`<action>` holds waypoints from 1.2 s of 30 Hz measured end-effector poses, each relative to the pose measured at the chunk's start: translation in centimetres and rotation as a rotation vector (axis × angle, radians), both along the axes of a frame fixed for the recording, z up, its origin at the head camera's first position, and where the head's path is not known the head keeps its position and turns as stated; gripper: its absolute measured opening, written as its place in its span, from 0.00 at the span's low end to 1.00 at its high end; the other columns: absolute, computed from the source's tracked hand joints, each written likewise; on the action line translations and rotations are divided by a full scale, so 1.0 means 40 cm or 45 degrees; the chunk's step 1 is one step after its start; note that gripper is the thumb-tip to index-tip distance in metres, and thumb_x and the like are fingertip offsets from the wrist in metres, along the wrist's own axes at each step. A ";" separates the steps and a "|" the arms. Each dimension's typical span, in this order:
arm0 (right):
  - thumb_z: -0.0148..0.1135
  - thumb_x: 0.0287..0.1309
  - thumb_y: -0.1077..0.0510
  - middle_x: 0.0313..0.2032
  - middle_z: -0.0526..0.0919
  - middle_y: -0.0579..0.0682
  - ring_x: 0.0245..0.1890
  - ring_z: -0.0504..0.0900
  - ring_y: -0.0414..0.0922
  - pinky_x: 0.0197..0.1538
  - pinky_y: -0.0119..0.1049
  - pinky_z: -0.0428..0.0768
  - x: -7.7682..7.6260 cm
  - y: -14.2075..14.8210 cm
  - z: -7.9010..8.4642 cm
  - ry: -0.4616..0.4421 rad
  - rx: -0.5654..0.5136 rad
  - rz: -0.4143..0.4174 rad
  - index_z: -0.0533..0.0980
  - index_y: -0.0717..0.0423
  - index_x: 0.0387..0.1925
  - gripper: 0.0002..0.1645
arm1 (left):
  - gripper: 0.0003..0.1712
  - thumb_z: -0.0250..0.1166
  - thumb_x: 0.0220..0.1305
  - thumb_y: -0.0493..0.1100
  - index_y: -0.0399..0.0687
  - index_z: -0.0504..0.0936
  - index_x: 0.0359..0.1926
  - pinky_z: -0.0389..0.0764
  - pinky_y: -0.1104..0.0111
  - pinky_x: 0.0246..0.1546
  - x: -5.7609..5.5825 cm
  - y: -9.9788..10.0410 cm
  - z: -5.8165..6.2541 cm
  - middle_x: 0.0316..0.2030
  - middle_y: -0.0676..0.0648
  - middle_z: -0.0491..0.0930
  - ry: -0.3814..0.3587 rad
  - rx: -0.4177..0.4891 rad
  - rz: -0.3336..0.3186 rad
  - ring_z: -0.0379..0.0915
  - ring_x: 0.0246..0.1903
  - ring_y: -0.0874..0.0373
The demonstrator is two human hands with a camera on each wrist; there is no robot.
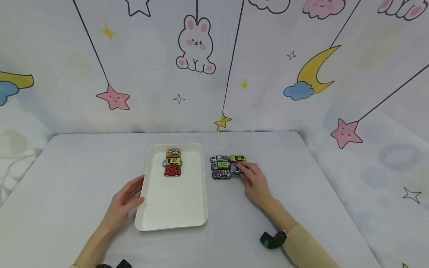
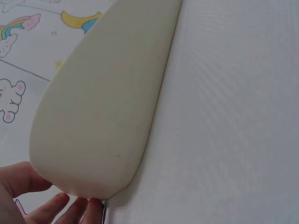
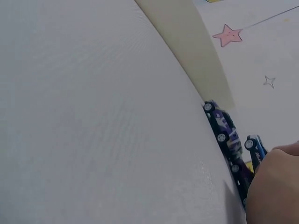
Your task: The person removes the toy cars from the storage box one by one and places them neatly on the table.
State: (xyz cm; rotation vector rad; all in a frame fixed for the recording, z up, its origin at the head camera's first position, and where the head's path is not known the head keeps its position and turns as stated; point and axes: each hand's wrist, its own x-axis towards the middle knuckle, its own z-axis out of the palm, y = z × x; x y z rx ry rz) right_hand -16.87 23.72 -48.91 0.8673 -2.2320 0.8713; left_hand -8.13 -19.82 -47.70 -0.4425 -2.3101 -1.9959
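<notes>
A white tray lies on the table, holding an orange toy car, a yellow toy car and a red toy car near its far end. My left hand grips the tray's left rim, thumb at the top edge and fingertips along the outer wall. To the right of the tray, my right hand pinches a grey toy car, partly covered by the fingers. Around it stand a silver car, a yellow-red car, a green car and a purple car.
White cloth covers the table. Behind it hangs a patterned backdrop with stars, moons and a bunny. A black wrist device sits on the right wrist. Bare cloth stretches in front of the cars.
</notes>
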 end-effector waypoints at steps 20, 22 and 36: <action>0.63 0.49 0.82 0.50 0.83 0.56 0.52 0.79 0.53 0.59 0.36 0.78 0.012 0.026 -0.011 -0.035 0.064 -0.008 0.82 0.63 0.51 0.27 | 0.33 0.58 0.68 0.28 0.28 0.60 0.72 0.71 0.84 0.61 -0.001 0.000 0.001 0.70 0.44 0.67 -0.009 -0.028 0.010 0.66 0.65 0.72; 0.62 0.50 0.81 0.50 0.83 0.56 0.52 0.79 0.53 0.58 0.38 0.78 0.013 0.028 -0.010 -0.053 0.069 -0.015 0.82 0.62 0.51 0.26 | 0.33 0.58 0.68 0.27 0.28 0.59 0.71 0.71 0.84 0.61 -0.002 0.000 0.000 0.69 0.45 0.68 -0.008 -0.019 0.006 0.66 0.65 0.72; 0.60 0.53 0.80 0.51 0.83 0.54 0.53 0.78 0.51 0.61 0.30 0.75 0.017 0.029 -0.005 -0.128 0.101 -0.018 0.82 0.63 0.50 0.24 | 0.33 0.58 0.68 0.27 0.29 0.60 0.72 0.70 0.84 0.61 -0.004 -0.001 -0.003 0.69 0.45 0.68 0.005 -0.025 0.005 0.66 0.65 0.73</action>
